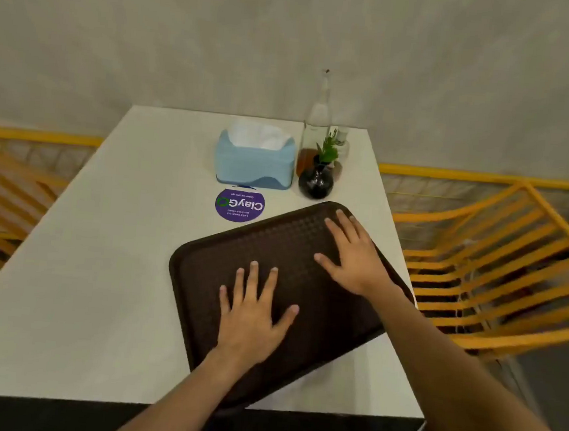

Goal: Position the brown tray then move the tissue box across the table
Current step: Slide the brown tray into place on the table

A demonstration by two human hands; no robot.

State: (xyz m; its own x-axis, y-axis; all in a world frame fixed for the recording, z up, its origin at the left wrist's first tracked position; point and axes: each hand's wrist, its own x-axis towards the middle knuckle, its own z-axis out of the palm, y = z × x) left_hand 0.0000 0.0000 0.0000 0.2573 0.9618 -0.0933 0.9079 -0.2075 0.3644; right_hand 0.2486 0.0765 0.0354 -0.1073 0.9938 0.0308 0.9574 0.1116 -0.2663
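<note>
A dark brown textured tray (202, 270) lies skewed on the right half of the white table (82, 266), its near corner over the front edge. My left hand (253, 315) rests flat on the tray's middle, fingers spread. Flat on the tray's far right part lies my right hand (352, 255), fingers also spread. A light blue tissue box (255, 161) with white tissue sticking out stands at the table's far side, beyond the tray and apart from it.
A round purple sticker (240, 204) lies between box and tray. A black round vase with a green plant (316, 180) and a tall glass bottle (316, 128) stand right of the box. Yellow slatted chairs (499, 261) flank the table; a grey wall is behind.
</note>
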